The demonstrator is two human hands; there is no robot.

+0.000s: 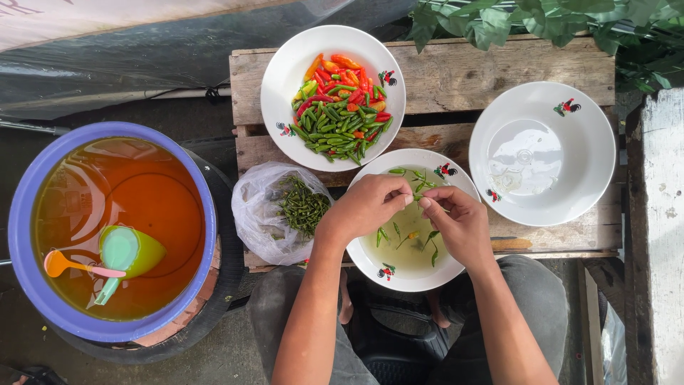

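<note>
From the head view, the left hand point(367, 207) and right hand point(459, 224) meet over a white bowl point(399, 274), fingertips point(422, 202) pinched narrow around a small green chili point(417, 195) — mostly hidden between them. Below the fingers, loose green stems point(405, 239) lie in the bowl's water. Just left of them sits a plastic bag of stems point(296, 207); above, a bowl of red and green chilies point(340, 107). Well left, a purple basin point(28, 235) — its floating scoops half sunk.
</note>
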